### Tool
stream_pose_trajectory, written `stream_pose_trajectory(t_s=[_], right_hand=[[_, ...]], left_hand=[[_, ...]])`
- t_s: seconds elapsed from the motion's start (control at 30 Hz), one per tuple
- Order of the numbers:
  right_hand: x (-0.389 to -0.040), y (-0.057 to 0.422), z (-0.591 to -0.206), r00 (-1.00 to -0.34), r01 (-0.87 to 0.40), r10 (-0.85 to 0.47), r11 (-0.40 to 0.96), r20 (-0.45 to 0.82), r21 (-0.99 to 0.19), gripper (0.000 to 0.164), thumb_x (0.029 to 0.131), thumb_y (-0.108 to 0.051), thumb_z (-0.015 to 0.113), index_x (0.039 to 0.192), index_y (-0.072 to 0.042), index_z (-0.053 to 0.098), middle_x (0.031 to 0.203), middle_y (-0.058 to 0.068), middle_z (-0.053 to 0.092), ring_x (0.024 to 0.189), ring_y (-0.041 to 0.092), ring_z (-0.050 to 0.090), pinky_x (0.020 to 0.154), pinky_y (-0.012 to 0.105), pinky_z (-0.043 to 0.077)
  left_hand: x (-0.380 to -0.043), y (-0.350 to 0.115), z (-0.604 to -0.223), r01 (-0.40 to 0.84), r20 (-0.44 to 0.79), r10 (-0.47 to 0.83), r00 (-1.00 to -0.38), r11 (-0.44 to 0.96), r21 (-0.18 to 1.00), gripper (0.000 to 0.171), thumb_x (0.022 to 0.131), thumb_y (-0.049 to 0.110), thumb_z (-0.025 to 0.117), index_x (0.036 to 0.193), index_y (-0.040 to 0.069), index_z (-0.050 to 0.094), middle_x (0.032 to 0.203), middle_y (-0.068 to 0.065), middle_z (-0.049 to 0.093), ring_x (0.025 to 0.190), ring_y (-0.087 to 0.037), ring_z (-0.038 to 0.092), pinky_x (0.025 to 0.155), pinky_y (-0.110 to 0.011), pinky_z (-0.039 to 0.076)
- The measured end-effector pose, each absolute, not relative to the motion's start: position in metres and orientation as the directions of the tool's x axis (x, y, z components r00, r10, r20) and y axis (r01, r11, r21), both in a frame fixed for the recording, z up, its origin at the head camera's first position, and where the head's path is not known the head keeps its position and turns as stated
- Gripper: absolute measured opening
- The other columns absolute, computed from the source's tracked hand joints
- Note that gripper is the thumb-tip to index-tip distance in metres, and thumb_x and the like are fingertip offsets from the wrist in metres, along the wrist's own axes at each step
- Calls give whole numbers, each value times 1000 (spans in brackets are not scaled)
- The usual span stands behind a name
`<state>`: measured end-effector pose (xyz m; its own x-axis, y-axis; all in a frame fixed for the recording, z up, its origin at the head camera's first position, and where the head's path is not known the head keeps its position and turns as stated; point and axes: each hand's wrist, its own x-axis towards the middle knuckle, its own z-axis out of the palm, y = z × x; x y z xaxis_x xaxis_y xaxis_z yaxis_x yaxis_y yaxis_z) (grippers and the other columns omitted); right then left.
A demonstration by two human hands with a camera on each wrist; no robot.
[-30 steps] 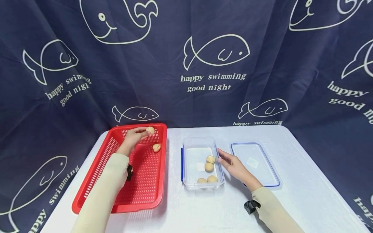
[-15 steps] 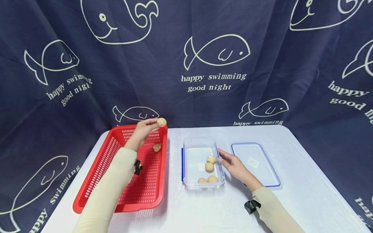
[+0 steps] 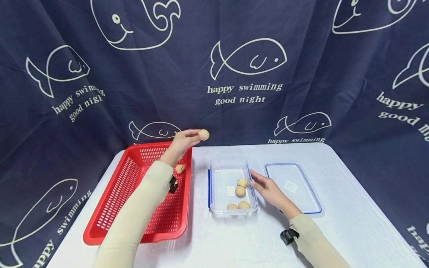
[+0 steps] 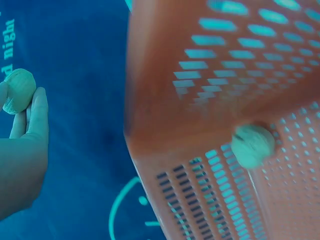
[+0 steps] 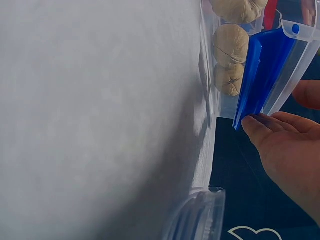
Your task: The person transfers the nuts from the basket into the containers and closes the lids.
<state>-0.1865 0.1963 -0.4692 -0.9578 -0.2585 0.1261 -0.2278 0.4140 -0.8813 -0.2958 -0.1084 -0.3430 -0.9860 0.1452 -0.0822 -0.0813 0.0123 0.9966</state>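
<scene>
My left hand (image 3: 184, 142) pinches a walnut (image 3: 204, 134) between thumb and fingertips, up past the far right corner of the red basket (image 3: 188, 193). The left wrist view shows that same walnut (image 4: 20, 91) at the fingertips. Another walnut (image 3: 180, 169) lies in the basket beside its right wall. My right hand (image 3: 271, 190) rests against the right side of the clear plastic box (image 3: 214, 213). Extended fingers touch the box's blue side clip (image 5: 265, 70) in the right wrist view. Several walnuts (image 3: 240, 191) lie along the right and near part of the box.
A clear lid with a blue seal (image 3: 295, 186) lies on the white table (image 3: 228, 245) right of the box, partly behind my right arm. A dark blue curtain (image 3: 187, 89) with fish drawings hangs behind the table. The basket's slotted walls rise around its floor.
Carrying the walnut, my left hand has moved right and up, from over the basket's far end to beyond its right rim. My right hand has stayed at the box.
</scene>
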Motion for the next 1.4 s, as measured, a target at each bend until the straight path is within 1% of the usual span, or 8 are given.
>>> stream_pose_trajectory(t_s=[0.23, 0.43, 0.63, 0.83, 0.93, 1.07, 1.2, 1.4], right_hand=[[-187, 195, -469, -962, -210, -250, 401, 114, -892, 48, 99, -8, 51, 143, 6, 37, 146, 23, 38, 135, 37, 36, 108, 41, 31], [-187, 196, -470, -959, -220, -257, 399, 122, -890, 48, 99, -8, 50, 143, 6, 36, 145, 24, 38, 134, 37, 36, 108, 41, 31], [-187, 197, -470, -957, -228, -263, 406, 126, -885, 48, 100, -9, 50, 143, 7, 35, 146, 24, 37, 135, 38, 35, 109, 42, 30], [-187, 197, -469, -954, -240, -267, 406, 137, -882, 48, 100, -8, 49, 143, 8, 35, 145, 27, 37, 134, 40, 36, 108, 45, 30], [-187, 197, -469, -957, -224, -263, 403, 122, -888, 48, 100, -9, 50, 143, 7, 35, 146, 26, 37, 134, 39, 35, 109, 44, 30], [-186, 196, -468, -959, -212, -261, 398, 112, -892, 49, 100, -9, 50, 144, 7, 35, 146, 25, 37, 135, 38, 35, 109, 43, 30], [-186, 196, -468, -957, -219, -265, 394, 118, -893, 48, 100, -9, 50, 143, 7, 35, 145, 26, 38, 134, 39, 35, 109, 44, 29], [-187, 197, -469, -958, -215, -263, 392, 115, -894, 48, 100, -9, 50, 143, 7, 36, 145, 25, 38, 134, 39, 36, 109, 44, 30]], left_hand=[[-297, -81, -342, -52, -55, 194, -980, 18, 998, 37, 87, 2, 68, 123, -6, 61, 120, -18, 63, 109, -24, 62, 99, -33, 47], [-295, -57, -342, -37, -38, 234, -972, 10, 999, 36, 86, 1, 69, 121, -7, 62, 119, -19, 64, 106, -25, 64, 96, -32, 49], [-291, -37, -345, -44, -52, 252, -966, 34, 998, 33, 86, 0, 68, 118, -6, 64, 119, -20, 64, 105, -26, 64, 93, -30, 50], [-290, -21, -352, -72, -92, 273, -958, 80, 994, 33, 86, 1, 69, 118, -5, 65, 119, -17, 65, 104, -23, 64, 92, -30, 51], [-289, -14, -356, -96, -118, 273, -955, 91, 991, 32, 85, 1, 70, 117, -5, 65, 117, -16, 66, 104, -22, 65, 89, -28, 52], [-287, -8, -362, -138, -161, 274, -948, 98, 985, 33, 84, -1, 71, 116, -6, 65, 117, -18, 66, 106, -23, 64, 89, -28, 53], [-285, -4, -368, -179, -212, 266, -940, 145, 973, 33, 83, -1, 72, 115, -6, 66, 116, -18, 66, 106, -24, 64, 89, -29, 53], [-284, -3, -380, -204, -264, 252, -931, 239, 949, 30, 83, -2, 71, 113, -6, 66, 111, -17, 67, 101, -23, 65, 86, -27, 54]])
